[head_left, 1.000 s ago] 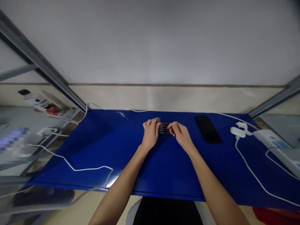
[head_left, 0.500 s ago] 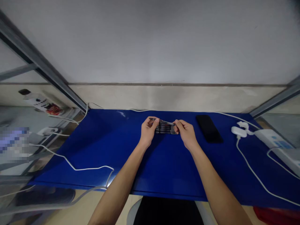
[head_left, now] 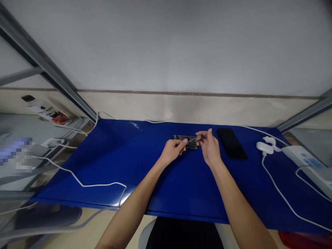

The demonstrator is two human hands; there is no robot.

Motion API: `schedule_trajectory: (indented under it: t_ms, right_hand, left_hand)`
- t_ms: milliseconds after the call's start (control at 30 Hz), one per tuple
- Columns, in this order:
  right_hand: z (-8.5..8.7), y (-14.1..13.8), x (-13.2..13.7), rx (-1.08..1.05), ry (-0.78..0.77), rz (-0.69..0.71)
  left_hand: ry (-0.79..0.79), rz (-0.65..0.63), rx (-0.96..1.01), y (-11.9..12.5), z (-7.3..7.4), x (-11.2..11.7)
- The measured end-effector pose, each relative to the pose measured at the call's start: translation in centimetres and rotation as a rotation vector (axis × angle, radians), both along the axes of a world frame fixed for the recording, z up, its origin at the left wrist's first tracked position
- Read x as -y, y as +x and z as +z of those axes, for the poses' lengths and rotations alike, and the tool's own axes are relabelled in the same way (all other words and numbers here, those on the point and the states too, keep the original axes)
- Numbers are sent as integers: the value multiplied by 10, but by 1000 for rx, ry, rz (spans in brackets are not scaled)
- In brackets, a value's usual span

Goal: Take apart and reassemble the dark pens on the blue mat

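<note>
Clearly, in the head view the right hand pinches one end of a thin dark strip, and the left hand closes thumb and fingertips on its other end. The strip hangs just above a small stack of dark pieces, perhaps the same kind, on the blue mat. A black phone lies flat near the right hand.

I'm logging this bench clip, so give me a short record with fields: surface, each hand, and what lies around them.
Surface: blue mat
Left hand: pinches one end of a slim dark piece
Right hand: pinches its other end
By the hands: row of similar dark pieces on the mat
To the right: black phone, white plug, power strip
To the left: white cable
</note>
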State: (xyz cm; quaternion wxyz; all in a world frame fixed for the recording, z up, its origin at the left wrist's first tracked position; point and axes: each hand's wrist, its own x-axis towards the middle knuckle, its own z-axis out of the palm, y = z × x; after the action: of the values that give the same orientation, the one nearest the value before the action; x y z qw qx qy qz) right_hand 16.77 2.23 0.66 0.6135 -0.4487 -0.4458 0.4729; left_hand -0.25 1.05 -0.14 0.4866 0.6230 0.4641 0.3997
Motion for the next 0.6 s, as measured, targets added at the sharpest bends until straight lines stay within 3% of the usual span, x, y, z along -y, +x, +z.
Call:
schedule_trajectory:
  t_ms: [133, 333, 600]
  right_hand:
    - [4, -4, 2, -34, 36, 105]
    - [12, -7, 12, -217, -57, 251]
    - [15, -7, 15, -300, -62, 224]
  left_hand:
    - [-17, -93, -50, 8, 0, 6]
    - [-6, -167, -56, 12, 1, 11]
    - [-26, -205, 21, 14, 1, 11]
